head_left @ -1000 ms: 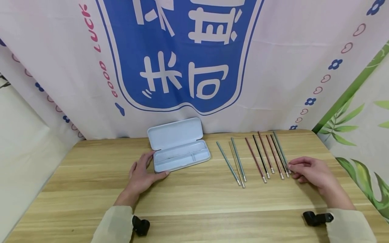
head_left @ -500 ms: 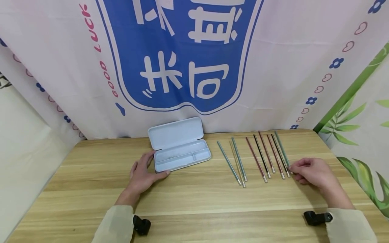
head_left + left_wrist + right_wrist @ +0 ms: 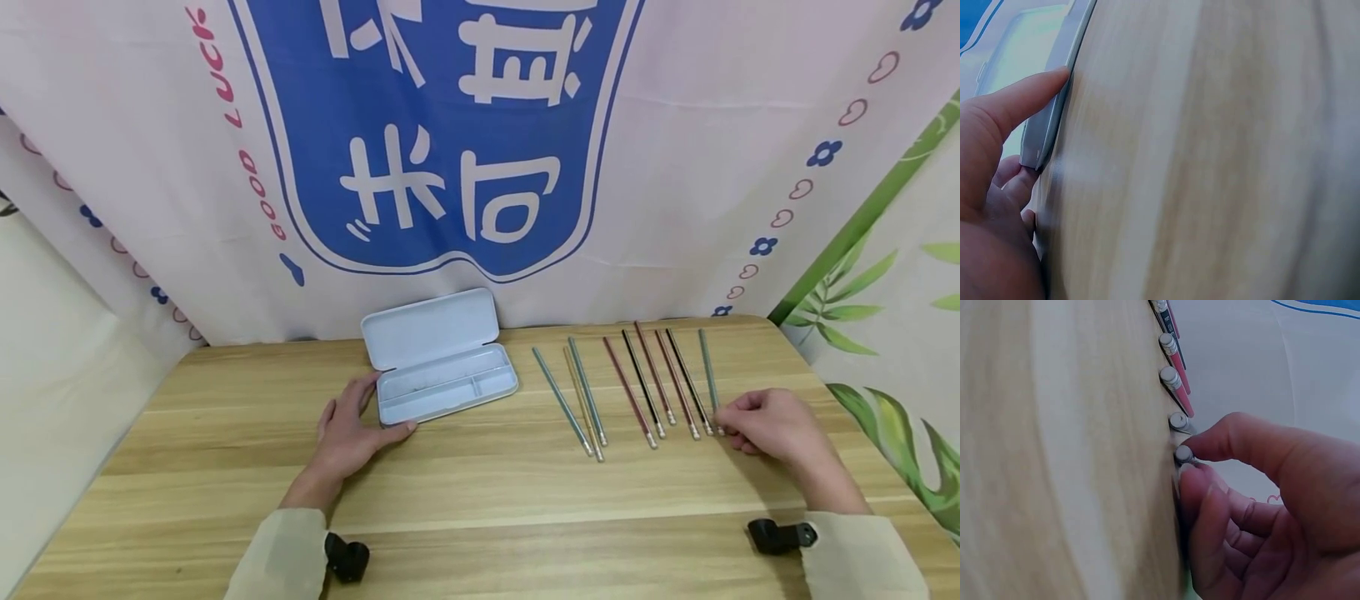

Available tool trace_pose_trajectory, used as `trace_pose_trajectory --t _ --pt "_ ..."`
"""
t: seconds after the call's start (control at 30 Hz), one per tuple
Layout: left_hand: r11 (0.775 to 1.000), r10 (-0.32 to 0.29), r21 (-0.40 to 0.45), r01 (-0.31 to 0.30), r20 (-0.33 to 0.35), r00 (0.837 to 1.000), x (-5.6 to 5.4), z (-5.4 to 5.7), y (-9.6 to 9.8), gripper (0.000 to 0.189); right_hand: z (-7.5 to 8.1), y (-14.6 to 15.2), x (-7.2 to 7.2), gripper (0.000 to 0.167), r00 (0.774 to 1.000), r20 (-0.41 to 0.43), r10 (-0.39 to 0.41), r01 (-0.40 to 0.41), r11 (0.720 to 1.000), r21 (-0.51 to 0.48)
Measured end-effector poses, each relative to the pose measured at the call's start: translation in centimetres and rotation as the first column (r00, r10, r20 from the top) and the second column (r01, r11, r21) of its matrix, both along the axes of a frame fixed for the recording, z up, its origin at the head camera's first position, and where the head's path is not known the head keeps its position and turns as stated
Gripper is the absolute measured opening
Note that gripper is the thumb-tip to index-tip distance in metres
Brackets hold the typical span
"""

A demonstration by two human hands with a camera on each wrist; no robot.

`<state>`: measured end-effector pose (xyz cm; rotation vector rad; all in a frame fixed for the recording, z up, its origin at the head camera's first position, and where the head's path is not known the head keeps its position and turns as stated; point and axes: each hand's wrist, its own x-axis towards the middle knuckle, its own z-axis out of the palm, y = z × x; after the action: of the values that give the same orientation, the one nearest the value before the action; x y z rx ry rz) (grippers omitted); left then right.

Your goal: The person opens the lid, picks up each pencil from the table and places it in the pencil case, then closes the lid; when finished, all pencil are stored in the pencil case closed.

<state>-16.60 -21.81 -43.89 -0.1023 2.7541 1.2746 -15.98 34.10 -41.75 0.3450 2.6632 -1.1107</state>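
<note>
Pinching a slim teal wooden pencil (image 3: 708,367), right of frame, in the right hand (image 3: 768,425).
Holding an oblong pale-blue metal-looking case (image 3: 431,330), mid-frame, in the spread left hand (image 3: 348,439); if pinched loosely, could roll into the slim black wooden pencil (image 3: 688,382).

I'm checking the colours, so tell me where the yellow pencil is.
In the head view, the yellow pencil lies right of the open case, between two teal pencils.

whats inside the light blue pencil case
The light blue case shows dividers and three compartments, with nothing loose that stands out. The front wall and dividers may cover strips behind them; those cannot be checked.
</note>
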Motion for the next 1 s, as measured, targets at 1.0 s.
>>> trace_pose_trajectory --t 1.0 --pt "1.0 -0.003 -0.027 0.003 0.011 1.0 0.1 0.1 0.2 0.1 -1.3 3.5 0.3 0.014 0.997 0.071 -0.036 0.074 0.74 -0.669"
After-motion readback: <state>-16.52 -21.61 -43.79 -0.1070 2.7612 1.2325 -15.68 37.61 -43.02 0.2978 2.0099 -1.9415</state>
